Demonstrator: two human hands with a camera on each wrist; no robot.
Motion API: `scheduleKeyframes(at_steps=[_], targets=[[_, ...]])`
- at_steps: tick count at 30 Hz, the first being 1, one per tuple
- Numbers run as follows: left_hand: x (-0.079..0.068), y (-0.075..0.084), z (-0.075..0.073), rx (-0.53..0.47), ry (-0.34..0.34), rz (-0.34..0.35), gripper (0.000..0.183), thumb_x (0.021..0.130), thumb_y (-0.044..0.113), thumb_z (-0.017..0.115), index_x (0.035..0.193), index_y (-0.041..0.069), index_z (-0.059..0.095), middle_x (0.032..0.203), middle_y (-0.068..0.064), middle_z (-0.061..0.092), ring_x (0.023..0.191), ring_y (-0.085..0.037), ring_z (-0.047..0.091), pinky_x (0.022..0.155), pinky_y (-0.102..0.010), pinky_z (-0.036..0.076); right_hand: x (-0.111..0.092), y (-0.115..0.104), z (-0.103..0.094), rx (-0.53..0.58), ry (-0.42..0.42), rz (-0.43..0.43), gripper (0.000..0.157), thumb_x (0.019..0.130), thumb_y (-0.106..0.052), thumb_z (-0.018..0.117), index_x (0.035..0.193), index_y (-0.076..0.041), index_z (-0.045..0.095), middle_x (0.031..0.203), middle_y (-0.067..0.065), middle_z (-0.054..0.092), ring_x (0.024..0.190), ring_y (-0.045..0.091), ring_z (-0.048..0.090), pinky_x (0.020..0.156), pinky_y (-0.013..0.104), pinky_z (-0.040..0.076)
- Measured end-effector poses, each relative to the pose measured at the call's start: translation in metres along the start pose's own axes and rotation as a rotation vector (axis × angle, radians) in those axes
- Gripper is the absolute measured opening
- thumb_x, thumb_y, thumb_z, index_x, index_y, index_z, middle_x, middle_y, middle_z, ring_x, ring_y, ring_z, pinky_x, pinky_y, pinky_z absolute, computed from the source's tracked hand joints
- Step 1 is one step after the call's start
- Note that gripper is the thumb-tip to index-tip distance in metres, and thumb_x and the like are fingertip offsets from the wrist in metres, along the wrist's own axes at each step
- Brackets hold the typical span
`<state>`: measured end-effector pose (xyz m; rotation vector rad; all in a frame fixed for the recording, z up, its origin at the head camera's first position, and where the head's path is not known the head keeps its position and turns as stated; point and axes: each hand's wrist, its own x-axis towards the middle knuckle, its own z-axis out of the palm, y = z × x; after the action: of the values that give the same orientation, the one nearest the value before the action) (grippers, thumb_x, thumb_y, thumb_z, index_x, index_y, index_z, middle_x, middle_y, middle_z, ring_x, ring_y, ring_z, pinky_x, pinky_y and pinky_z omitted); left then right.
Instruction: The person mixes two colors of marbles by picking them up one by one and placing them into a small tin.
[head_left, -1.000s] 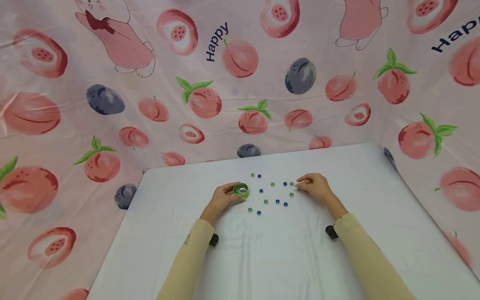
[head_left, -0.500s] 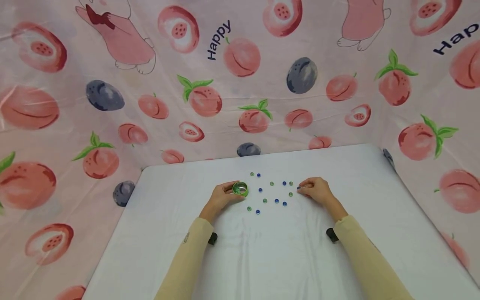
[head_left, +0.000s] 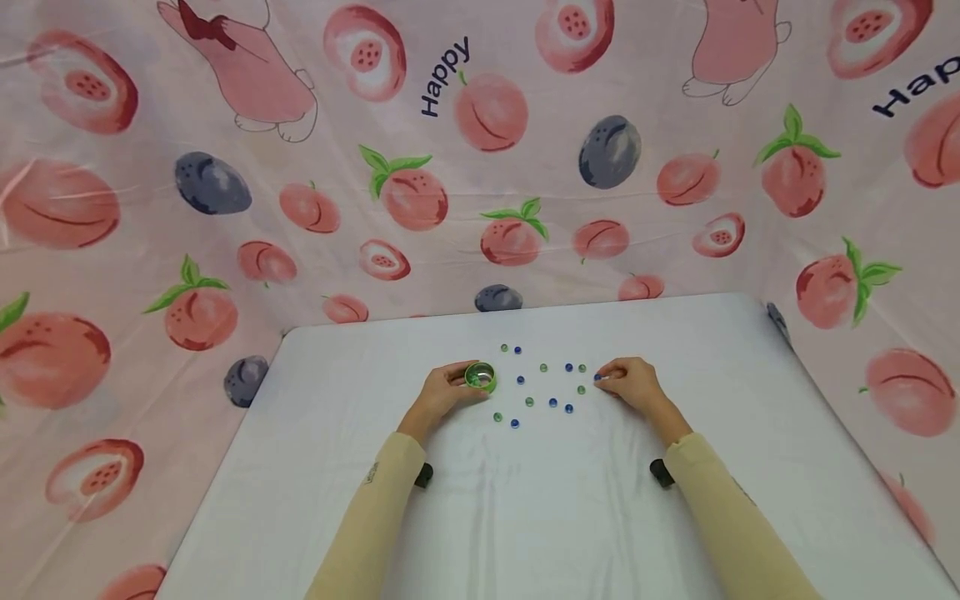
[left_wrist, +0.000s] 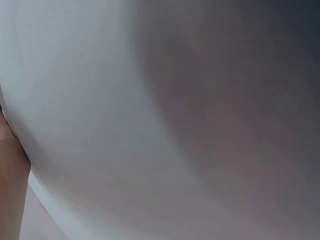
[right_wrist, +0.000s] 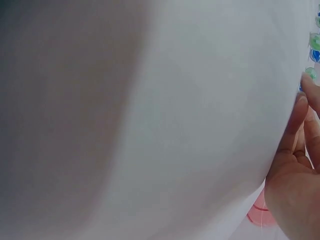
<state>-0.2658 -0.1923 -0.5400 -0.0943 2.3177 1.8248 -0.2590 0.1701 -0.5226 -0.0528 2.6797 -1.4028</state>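
My left hand curls round a small round green container, thumb on the near side and fingers on the far side. Some green pieces show inside it. At the right of a scatter of marbles, my right hand has a blue marble between thumb and forefinger, low over the table. A green marble and another blue marble lie just left of those fingertips. In the right wrist view the right hand shows at the edge; the left wrist view catches only a strip of the left hand.
Several blue and green marbles, among them a green marble and a blue marble, lie spread between the hands on a white-covered table. A fruit-print cloth rises behind the table and along both sides.
The right hand has shifted slightly down and right, away from the green marble, and a blue marble now shows at its fingertips. The left hand keeps its hold on the container.
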Motion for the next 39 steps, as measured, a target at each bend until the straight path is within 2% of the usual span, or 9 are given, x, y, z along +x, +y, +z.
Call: scheduleKeyframes(at_steps=[9, 16, 22, 29, 39], targets=[[-0.003, 0.002, 0.003, 0.013, 0.019, -0.021, 0.063, 0.082, -0.001, 0.089, 0.141, 0.008, 0.068, 0.145, -0.012, 0.066, 0.132, -0.027, 0.064, 0.117, -0.04, 0.047, 0.001, -0.006, -0.004, 0.053, -0.037, 0.014, 0.023, 0.097, -0.009, 0.077, 0.11, 0.009, 0.074, 0.072, -0.001, 0.065, 0.065, 0.009, 0.058, 0.06, 0.018, 0.053], [-0.001, -0.001, 0.003, -0.048, -0.008, -0.011, 0.064, 0.082, -0.007, 0.086, 0.142, 0.004, 0.066, 0.144, -0.016, 0.066, 0.131, -0.029, 0.065, 0.111, -0.034, 0.053, 0.004, -0.021, -0.001, 0.088, -0.065, -0.005, 0.023, 0.098, -0.009, 0.074, 0.111, 0.009, 0.072, 0.07, 0.002, 0.064, 0.064, 0.01, 0.056, 0.059, 0.02, 0.05], [0.0, 0.0, 0.003, -0.047, 0.005, -0.019, 0.064, 0.081, -0.006, 0.088, 0.14, 0.006, 0.067, 0.143, -0.014, 0.067, 0.13, -0.027, 0.066, 0.113, -0.036, 0.051, 0.011, -0.035, 0.01, 0.065, -0.068, -0.042, 0.023, 0.099, -0.01, 0.074, 0.113, 0.009, 0.073, 0.069, -0.001, 0.062, 0.063, 0.01, 0.055, 0.06, 0.02, 0.047], [-0.001, 0.001, 0.003, -0.038, 0.013, -0.028, 0.064, 0.081, -0.005, 0.088, 0.141, 0.006, 0.067, 0.142, -0.013, 0.068, 0.129, -0.026, 0.066, 0.114, -0.038, 0.05, 0.016, -0.054, 0.025, 0.039, -0.087, -0.043, 0.025, 0.099, -0.014, 0.076, 0.114, 0.005, 0.074, 0.074, 0.002, 0.065, 0.066, 0.012, 0.057, 0.062, 0.021, 0.047], [-0.002, 0.001, 0.002, -0.015, 0.011, -0.011, 0.062, 0.083, -0.005, 0.086, 0.141, 0.004, 0.067, 0.143, -0.016, 0.066, 0.131, -0.03, 0.064, 0.115, -0.04, 0.049, 0.022, -0.074, 0.053, 0.072, -0.106, -0.092, 0.021, 0.096, -0.014, 0.079, 0.109, 0.003, 0.076, 0.069, 0.001, 0.064, 0.063, 0.012, 0.056, 0.062, 0.022, 0.046]])
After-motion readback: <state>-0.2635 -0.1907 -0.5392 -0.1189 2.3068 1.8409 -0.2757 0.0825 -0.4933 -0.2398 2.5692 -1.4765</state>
